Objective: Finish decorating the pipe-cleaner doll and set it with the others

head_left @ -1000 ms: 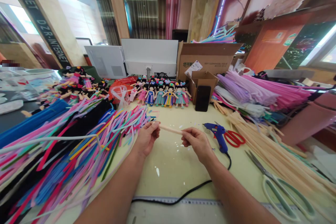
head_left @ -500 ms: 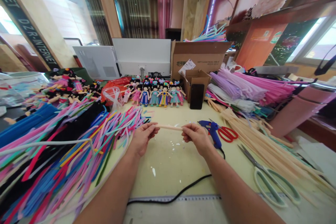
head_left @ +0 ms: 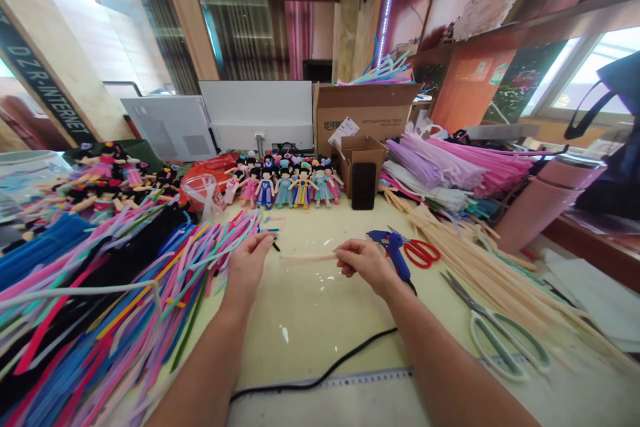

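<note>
In the head view, my right hand pinches one end of a short beige pipe cleaner, which points left over the table. My left hand is apart from its free end, with thumb and forefinger pressed together. A small dark piece shows at the left fingertips, too small to name surely. Just right of my right hand lies a blue glue gun, beside red-handled scissors.
Coloured pipe cleaners cover the left side; beige ones lie at right, near large scissors. Small dolls, a black phone and cardboard boxes stand behind. A black cord crosses a ruler. A pink flask stands right.
My left hand has let go of the beige pipe cleaner and moved left, where a small dark piece now shows at its fingertips. My right hand keeps its end. The view has shifted slightly right.
</note>
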Available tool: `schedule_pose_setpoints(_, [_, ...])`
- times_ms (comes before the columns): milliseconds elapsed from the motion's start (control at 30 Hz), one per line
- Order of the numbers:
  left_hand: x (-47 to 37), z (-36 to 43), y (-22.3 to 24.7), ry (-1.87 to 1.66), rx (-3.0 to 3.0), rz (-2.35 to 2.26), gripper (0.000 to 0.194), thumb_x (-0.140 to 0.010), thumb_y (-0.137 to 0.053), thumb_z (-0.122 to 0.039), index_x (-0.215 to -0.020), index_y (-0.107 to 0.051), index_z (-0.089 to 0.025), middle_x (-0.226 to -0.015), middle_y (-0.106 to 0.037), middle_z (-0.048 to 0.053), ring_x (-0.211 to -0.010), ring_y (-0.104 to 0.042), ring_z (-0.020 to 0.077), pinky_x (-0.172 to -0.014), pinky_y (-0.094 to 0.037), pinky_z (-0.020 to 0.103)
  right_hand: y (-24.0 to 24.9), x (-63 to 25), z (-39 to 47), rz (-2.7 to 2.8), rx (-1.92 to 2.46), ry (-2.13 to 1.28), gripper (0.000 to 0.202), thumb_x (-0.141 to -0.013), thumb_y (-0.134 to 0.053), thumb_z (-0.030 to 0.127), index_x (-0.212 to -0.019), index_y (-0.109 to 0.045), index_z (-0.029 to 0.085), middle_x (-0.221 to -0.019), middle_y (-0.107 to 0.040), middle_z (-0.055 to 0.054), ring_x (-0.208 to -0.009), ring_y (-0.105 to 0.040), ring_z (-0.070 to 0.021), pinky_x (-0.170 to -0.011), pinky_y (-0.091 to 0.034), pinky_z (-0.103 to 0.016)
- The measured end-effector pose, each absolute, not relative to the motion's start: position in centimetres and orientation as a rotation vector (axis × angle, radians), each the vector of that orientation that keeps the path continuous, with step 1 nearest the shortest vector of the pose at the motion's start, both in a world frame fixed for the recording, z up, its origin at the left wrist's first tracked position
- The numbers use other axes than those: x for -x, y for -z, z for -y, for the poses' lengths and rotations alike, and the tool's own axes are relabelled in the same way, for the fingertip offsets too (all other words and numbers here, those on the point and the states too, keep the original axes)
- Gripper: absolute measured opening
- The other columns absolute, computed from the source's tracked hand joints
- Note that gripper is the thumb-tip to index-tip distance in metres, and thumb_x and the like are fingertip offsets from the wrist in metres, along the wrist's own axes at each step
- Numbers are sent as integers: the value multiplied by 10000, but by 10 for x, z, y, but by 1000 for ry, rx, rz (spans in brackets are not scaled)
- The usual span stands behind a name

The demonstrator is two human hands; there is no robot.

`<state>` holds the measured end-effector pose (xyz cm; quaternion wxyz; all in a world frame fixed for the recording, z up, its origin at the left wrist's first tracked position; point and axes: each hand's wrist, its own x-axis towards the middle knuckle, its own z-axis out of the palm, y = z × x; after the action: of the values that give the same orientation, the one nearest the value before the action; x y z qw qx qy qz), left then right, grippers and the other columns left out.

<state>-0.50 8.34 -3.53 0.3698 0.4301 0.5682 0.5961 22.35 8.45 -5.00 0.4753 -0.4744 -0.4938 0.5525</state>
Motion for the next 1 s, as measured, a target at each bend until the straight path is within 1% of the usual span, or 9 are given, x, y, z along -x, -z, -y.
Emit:
schedule_pose_setpoints(67, [-2, -78, 27, -1469, -1410, -1512, 281, -672, -640, -404, -829, -728, -188, -839, -732, 43, -808, -623, 195, -754, -441, 297, 48, -221, -82, 1254, 1160, -1371, 125, -613, -717, 255, -633, -650, 152, -502, -613, 24, -414, -526, -74, -426, -415, -199])
schedule_pose_setpoints(133, [-15, -72, 18, -1216, -1763, -1488, 229, -688, -623, -393, -750, -736, -203, -834, -732, 48, -835, -625, 219, -777, -428, 307, 46, -218, -78, 1311, 1149, -1389, 103, -614, -709, 234, -624, -655, 147, -494, -604, 26, -407, -511, -72, -423, -403, -201])
schedule_pose_setpoints(200, [-30, -67, 12, -903, -2008, -1416, 194, -688, -623, -378, -672, -728, -216, -737, -713, 30, -746, -614, 208, -693, -408, 284, 45, -216, -76, 1358, 1124, -1386, 98, -626, -693, 236, -635, -650, 149, -488, -588, 35, -414, -506, -73, -427, -394, -201])
schedule_pose_setpoints(300, [-48, -66, 9, -652, -2064, -1334, 290, -736, -567, -411, -563, -669, -201, -526, -584, -9, -548, -519, 159, -541, -320, 257, 43, -213, -74, 1344, 1045, -1368, 143, -623, -689, 251, -724, -641, 160, -509, -578, 55, -435, -508, -80, -437, -388, -205])
schedule_pose_setpoints(367, [-54, -67, 10, -693, -1953, -1305, 344, -741, -557, -465, -562, -648, -186, -506, -536, -22, -521, -476, 142, -522, -300, 249, 42, -212, -74, 1277, 979, -1379, 249, -599, -709, 253, -820, -633, 169, -550, -596, 60, -449, -511, -82, -446, -388, -209])
schedule_pose_setpoints(433, [-58, -69, 13, -795, -1798, -1289, 357, -703, -595, -504, -584, -645, -172, -543, -549, -21, -548, -477, 139, -539, -324, 244, 41, -211, -75, 1213, 937, -1400, 292, -585, -722, 266, -842, -619, 172, -582, -616, 53, -458, -508, -80, -459, -388, -212])
schedule_pose_setpoints(600, [-61, -69, 24, -913, -1551, -1280, 349, -655, -639, -505, -612, -653, -159, -575, -579, -14, -582, -488, 145, -583, -371, 255, 42, -210, -77, 1157, 1014, -1405, 185, -602, -686, 305, -679, -592, 165, -550, -583, 43, -455, -476, -70, -467, -369, -215])
schedule_pose_setpoints(800, [-58, -70, 33, -921, -1548, -1286, 348, -673, -631, -491, -739, -726, -163, -688, -678, 18, -681, -570, 184, -657, -422, 283, 45, -207, -77, 1158, 1099, -1369, 160, -615, -653, 305, -670, -581, 173, -565, -558, 48, -480, -470, -73, -472, -359, -213])
schedule_pose_setpoints(1000, [-54, -72, 34, -964, -1421, -1186, 337, -693, -629, -420, -902, -702, -166, -698, -689, 14, -714, -621, 188, -736, -461, 306, 42, -208, -76, 1113, 1052, -1324, 177, -622, -643, 315, -663, -530, 185, -584, -579, 36, -530, -509, -92, -498, -378, -216])
